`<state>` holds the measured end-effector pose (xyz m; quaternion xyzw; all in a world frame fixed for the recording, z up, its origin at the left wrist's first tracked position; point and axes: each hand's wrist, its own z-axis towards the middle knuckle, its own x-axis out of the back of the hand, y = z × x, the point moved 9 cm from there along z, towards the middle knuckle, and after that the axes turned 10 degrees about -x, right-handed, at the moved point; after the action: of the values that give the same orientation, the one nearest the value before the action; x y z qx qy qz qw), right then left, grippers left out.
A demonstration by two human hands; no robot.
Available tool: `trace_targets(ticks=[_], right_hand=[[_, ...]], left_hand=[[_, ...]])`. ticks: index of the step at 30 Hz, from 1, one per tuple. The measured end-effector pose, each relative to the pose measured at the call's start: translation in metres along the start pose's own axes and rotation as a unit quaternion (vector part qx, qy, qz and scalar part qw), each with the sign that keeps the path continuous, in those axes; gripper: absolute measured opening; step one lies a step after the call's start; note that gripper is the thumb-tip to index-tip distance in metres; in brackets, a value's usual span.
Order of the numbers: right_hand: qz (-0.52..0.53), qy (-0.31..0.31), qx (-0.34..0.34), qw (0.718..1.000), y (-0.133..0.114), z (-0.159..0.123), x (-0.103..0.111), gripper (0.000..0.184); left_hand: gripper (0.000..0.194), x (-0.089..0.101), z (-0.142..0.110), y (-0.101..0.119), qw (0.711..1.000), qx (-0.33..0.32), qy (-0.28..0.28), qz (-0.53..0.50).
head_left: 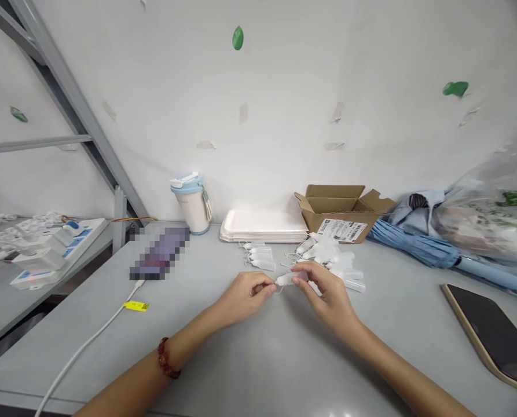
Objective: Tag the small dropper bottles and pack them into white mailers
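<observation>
My right hand (pixel 325 292) holds a small translucent white plastic bottle (pixel 286 280) between thumb and fingers, its narrow end facing left. At that narrow end, the thumb and fingertips of my left hand (pixel 247 296) are pinched together; a thin white cord hangs there. Fingers hide part of the bottle. Just behind my hands, a short row of similar bottles (pixel 262 264) with cords lies on the table. A looser pile of such bottles (pixel 323 250) lies behind my right hand, partly covered by it.
Behind the bottles stand a stack of white padded envelopes (pixel 264 225) and an open cardboard box (pixel 336 223). A tumbler (pixel 193 205) and a charging phone (pixel 162 252) are at left. A folded blue umbrella (pixel 418 246) and another phone (pixel 492 336) lie at right on the grey table (pixel 258 370).
</observation>
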<state>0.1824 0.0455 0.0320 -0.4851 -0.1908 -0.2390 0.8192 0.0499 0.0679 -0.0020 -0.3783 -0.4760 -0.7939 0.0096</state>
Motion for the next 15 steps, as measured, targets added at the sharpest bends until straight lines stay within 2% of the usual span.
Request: trace_targets(ticks=[8,15], right_hand=[[-0.023,-0.110,0.028,0.993,-0.001,-0.006,-0.023,0.019],[-0.014,-0.136,0.052,0.989,-0.009,-0.012,-0.023,0.022]], left_hand=[[0.028,-0.004,-0.002,0.000,0.999,-0.022,-0.015,-0.017],[0.032,-0.010,-0.009,0.011,0.999,-0.047,-0.008,-0.012]])
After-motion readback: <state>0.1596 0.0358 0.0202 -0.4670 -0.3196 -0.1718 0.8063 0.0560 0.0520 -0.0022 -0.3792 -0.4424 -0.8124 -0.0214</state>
